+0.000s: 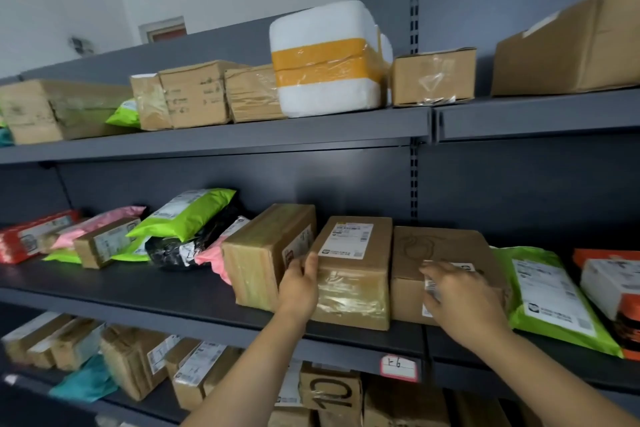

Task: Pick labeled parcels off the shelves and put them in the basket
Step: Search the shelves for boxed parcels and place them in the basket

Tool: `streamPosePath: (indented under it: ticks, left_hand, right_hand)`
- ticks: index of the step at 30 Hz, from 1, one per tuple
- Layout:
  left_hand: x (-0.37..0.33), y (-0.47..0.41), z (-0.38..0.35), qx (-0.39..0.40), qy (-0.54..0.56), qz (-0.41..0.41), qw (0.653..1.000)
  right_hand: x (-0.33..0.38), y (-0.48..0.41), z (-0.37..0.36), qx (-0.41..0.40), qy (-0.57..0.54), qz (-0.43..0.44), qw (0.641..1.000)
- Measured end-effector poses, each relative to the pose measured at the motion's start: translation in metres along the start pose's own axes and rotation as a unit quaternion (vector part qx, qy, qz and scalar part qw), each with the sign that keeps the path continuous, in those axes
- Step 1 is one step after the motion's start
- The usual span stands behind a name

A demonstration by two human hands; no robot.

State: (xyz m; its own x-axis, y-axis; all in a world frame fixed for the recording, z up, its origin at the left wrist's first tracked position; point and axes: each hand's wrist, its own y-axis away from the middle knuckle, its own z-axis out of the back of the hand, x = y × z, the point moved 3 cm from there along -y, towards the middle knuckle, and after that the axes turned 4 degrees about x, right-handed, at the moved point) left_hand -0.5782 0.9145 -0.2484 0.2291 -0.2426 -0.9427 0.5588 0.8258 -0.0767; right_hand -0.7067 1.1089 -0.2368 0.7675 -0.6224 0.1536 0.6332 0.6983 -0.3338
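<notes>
The left grip (300, 282) grasps the labeled box (353, 274) at its front left corner. The thumb lies up over the top edge, just below the white shipping label, and the other fingers are hidden in the narrow gap beside the box. This box sits on the middle shelf (145, 288), near the front edge, with clear tape across its front face. It is pressed between a taped box (263, 253) on its left and a plain box (446, 250) on its right, touching both.

The right grip (462, 300) rests on the front top edge of the plain box, released, with its fingers loosely spread over a small white label at that corner and closed round nothing. It is just beside the labeled box but not touching it, so the two grips sit on either side of that box.

A green mailer (554, 298) with a large white label lies flat to the right of the plain box. Further left on the same shelf is a heap of green, pink, black and red bags. The shelf above carries brown boxes and a white foam box (325, 59) banded with yellow tape. A red-edged tag (398, 367) hangs on the middle shelf's front rail, and more labeled boxes stand on the shelf below.
</notes>
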Motion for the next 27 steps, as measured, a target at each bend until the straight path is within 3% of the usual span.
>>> streamPosePath:
  ticks: [2, 4, 7, 9, 11, 14, 17, 19, 27]
  left_hand:
    - [0.003, 0.001, 0.003, -0.001, -0.035, -0.034, 0.999]
    - [0.003, 0.009, 0.011, -0.061, -0.108, -0.137, 0.983]
    - [-0.006, 0.022, 0.036, -0.23, -0.212, -0.305, 0.899]
    - [-0.007, 0.016, 0.056, -0.294, -0.282, -0.334, 0.85]
    - [-0.003, -0.006, 0.075, -0.276, -0.32, -0.261, 0.868]
    - [0.011, -0.034, 0.092, -0.153, -0.317, -0.128, 0.927]
    - [0.018, -0.043, 0.094, -0.052, -0.289, -0.092, 0.951]
    - [0.019, -0.041, 0.093, -0.058, -0.282, -0.106, 0.952]
    - [0.028, -0.021, 0.107, -0.148, -0.081, -0.112, 0.979]
  right_hand:
    - [0.001, -0.002, 0.003, -0.003, -0.035, -0.013, 0.999]
    - [0.004, -0.005, 0.003, 0.003, -0.1, -0.031, 0.994]
    - [0.017, -0.011, -0.001, -0.043, -0.18, 0.009, 0.983]
    - [0.033, -0.011, -0.001, -0.064, -0.176, 0.057, 0.981]
    - [0.05, -0.011, -0.003, -0.052, -0.143, 0.104, 0.983]
    - [0.071, -0.014, -0.01, -0.002, -0.096, 0.141, 0.985]
    - [0.082, -0.017, -0.014, -0.004, -0.067, 0.139, 0.988]
    - [0.084, -0.021, -0.013, -0.023, -0.062, 0.13, 0.989]
    - [0.083, -0.022, -0.012, -0.028, -0.045, 0.122, 0.991]
